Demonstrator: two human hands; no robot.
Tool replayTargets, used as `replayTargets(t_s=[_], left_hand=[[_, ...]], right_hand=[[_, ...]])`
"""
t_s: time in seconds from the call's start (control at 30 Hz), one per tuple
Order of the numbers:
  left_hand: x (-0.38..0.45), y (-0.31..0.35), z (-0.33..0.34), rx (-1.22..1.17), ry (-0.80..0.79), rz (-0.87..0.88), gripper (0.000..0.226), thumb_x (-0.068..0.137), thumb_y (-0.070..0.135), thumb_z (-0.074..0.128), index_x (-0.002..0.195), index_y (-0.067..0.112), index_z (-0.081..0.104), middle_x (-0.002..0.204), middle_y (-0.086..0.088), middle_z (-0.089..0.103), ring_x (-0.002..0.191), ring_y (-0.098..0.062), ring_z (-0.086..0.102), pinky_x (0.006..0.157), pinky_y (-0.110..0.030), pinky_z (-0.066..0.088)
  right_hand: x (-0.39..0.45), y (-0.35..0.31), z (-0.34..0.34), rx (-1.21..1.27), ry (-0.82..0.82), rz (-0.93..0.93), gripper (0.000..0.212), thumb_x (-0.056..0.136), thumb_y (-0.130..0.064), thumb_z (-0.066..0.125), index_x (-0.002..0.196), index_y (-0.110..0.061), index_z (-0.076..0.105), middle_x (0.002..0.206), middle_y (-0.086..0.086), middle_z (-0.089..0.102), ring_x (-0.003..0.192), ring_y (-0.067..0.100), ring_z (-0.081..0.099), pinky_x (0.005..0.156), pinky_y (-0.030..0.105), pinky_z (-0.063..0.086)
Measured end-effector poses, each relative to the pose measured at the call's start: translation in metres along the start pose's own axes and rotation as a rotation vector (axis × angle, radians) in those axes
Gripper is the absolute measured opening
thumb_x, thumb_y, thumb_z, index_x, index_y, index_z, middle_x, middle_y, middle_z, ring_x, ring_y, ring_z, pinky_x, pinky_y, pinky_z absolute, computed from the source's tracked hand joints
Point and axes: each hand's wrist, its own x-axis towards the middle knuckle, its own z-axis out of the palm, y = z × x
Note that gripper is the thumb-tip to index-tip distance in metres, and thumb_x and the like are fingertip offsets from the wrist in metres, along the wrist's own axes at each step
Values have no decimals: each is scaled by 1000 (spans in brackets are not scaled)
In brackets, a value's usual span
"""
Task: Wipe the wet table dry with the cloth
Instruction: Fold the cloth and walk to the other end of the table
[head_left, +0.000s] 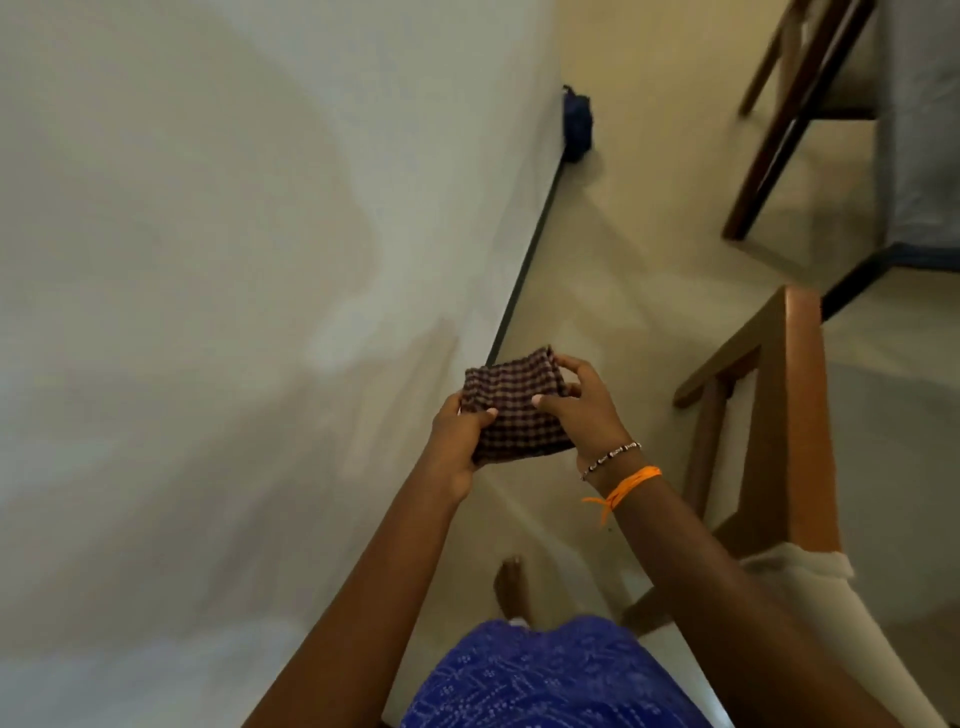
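Note:
A dark brown checked cloth (511, 402), folded small, is held in the air between both hands, over the table's right edge. My left hand (457, 441) grips its near-left side with the thumb on top. My right hand (584, 408) pinches its right side; that wrist wears a bead bracelet and an orange thread. The white table (208, 312) fills the left of the view, with a faint sheen and pale patches on its surface. Its dark right edge (524, 260) runs diagonally toward the far side.
A wooden chair (779, 415) stands close on the right, a white cloth (800, 577) draped on it. Another dark wooden chair (789, 119) is at the far right. A dark blue pouch (576, 124) sits at the table's far edge. My bare foot (511, 587) rests on the beige floor.

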Motion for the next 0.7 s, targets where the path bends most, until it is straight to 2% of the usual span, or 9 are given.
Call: replayTargets(t_s=[0.07,0.17,0.3,0.37,0.43,0.47,0.53,0.63,0.7], left_hand=[[25,33,2,64,-92,45,42,90,1,49,130,13,46,123,-9,58,97,-24,61,74,-36,55],[52,81,17,117,-182,97,38,90,1,49,124,17,49,110,-5,60,84,-15,61,65,-30,54],[90,134,59,175,-347,107,35,90,3,50,121,19,50,98,1,63,86,-16,63,71,-33,56],[115,155,88,208,-427,112,29,90,4,51,113,22,52,95,3,64,86,-15,63,67,-31,56],[138,177,117,237,-482,109,29,89,4,53,110,24,51,97,3,64,87,-14,63,65,-29,55],[151,190,134,248,-511,99,32,88,3,54,112,23,51,99,2,64,88,-15,63,67,-29,55],[176,212,169,270,-543,67,39,86,1,55,120,19,50,107,-2,64,94,-18,63,72,-30,54],[206,249,223,332,-580,53,44,85,-2,54,127,10,49,117,-10,63,101,-24,61,77,-32,53],[226,271,267,351,-614,46,44,85,-3,53,128,6,47,120,-14,61,106,-29,60,82,-36,53]], right_hand=[[22,-16,8,80,83,18,46,84,3,60,125,-12,50,118,24,59,110,36,57,91,43,50],[51,-43,9,181,170,15,40,87,0,58,123,-16,50,116,24,61,108,36,60,91,44,51],[95,-73,-8,267,297,-32,42,89,-5,58,127,-18,47,106,15,64,92,25,63,75,32,53],[125,-87,-23,345,338,-42,41,90,-6,57,127,-20,46,95,6,66,83,17,64,68,28,53],[160,-100,-38,429,376,-30,39,90,-6,56,126,-20,47,88,0,65,79,13,64,66,29,54],[180,-109,-48,461,399,-19,39,90,-5,55,126,-19,48,90,1,66,80,14,64,70,32,55],[214,-127,-70,480,440,14,38,90,-4,53,126,-17,51,108,9,66,91,20,63,79,35,54],[256,-160,-105,492,476,8,37,90,-3,51,124,-17,53,123,13,61,95,20,61,70,29,50],[279,-183,-133,501,526,-27,40,89,-3,51,126,-16,52,126,15,60,101,23,60,72,29,50]])
